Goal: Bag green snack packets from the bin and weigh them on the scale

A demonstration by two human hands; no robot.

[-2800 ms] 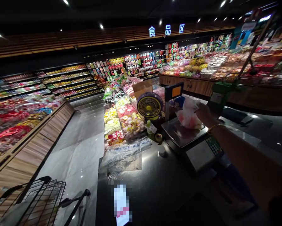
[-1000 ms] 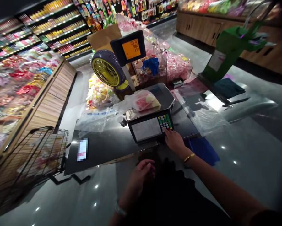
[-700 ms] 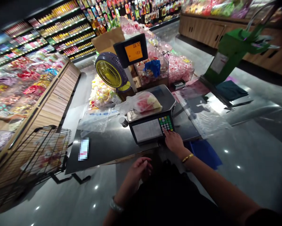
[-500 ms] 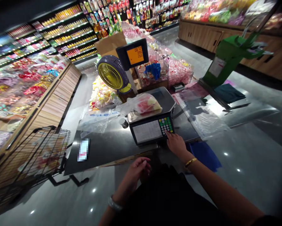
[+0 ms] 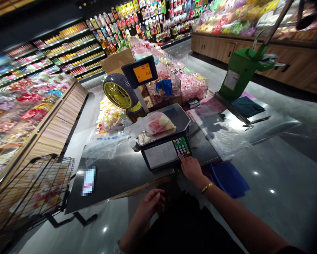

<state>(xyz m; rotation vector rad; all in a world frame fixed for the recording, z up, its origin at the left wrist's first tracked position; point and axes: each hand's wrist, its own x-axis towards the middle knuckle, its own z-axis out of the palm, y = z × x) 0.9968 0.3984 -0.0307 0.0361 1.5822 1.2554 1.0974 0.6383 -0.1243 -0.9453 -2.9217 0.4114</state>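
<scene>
A clear plastic bag of pink and yellow sweets (image 5: pixel 154 124) lies on the steel pan of a weighing scale (image 5: pixel 181 118). My right hand (image 5: pixel 190 168), with a gold bracelet on the wrist, presses a fingertip at the lower edge of the scale's coloured keypad (image 5: pixel 181 146), the other fingers curled. The scale's orange display (image 5: pixel 142 72) on its pole shows lit numbers. My left hand (image 5: pixel 149 204) hangs low in front of my dark clothing, below the counter's front edge, fingers loosely curled, holding nothing I can see.
The dark counter (image 5: pixel 116 173) carries a purple and yellow fan (image 5: pixel 118 92), loose plastic bags (image 5: pixel 102 146) and a green bag dispenser (image 5: pixel 239 72). A wire shopping cart (image 5: pixel 34 190) stands at the left. Bins of sweets and wooden displays line the aisles.
My right hand has kept pressing keys, its finger slid to the keypad's lower edge. The display's numbers changed. My view shifted slightly; the left hand sank a little lower.
</scene>
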